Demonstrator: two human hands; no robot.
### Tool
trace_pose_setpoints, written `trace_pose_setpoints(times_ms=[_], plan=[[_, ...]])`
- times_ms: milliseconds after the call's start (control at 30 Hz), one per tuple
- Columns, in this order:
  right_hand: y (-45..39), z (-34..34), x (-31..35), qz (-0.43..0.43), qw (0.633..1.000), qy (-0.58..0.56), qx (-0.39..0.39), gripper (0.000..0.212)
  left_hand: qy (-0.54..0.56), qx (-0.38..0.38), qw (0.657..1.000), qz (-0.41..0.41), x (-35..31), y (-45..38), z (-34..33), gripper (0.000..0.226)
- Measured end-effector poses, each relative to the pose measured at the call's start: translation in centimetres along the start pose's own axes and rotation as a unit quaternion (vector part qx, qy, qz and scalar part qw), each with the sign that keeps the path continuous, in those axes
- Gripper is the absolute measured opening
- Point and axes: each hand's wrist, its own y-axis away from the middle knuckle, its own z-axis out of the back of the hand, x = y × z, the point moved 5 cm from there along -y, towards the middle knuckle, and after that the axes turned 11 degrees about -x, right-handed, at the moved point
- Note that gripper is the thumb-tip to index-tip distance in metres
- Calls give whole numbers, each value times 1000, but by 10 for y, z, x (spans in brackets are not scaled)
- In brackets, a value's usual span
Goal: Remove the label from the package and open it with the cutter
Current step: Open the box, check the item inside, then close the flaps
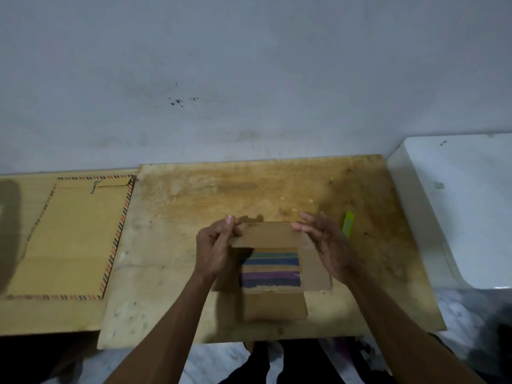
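A small brown cardboard package [273, 303] lies on the wooden board [171, 259], its flaps spread open. Inside it shows something with teal, blue and purple stripes [269, 270]. My left hand [214, 249] pinches the left corner of the far flap [266, 234]. My right hand [322, 241] touches that flap's right corner, fingers spread. A yellow-green cutter [348, 223] rests on the board just right of my right hand. I see no label.
A large tan envelope [69, 239] with an orange-and-black striped border lies on the left surface. A white block [465, 206] stands to the right of the board. A grey wall [249, 79] rises behind. My legs show below the board's near edge.
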Motion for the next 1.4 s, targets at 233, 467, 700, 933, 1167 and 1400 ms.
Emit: trace_pose_setpoints(times_ms=[233,467,700,933,1167,1400], plan=[[26,-3,-7,114,965,236,14,40,-105,93,988,-69,28,27,12,38],[49,-8,-36,219,869,443,6,59,-270,139,937,-175,24,48,13,55],[50,-7,-49,178,894,412,-9,65,-458,166,859,-159,26,40,-4,79],[49,-9,-65,163,836,524,-18,57,-536,222,796,-171,43,61,-14,72],[28,-16,-82,176,751,635,-44,61,-565,183,792,-144,61,61,-20,62],[10,-23,-99,141,728,671,-29,61,-585,167,791,-65,85,64,-28,63]])
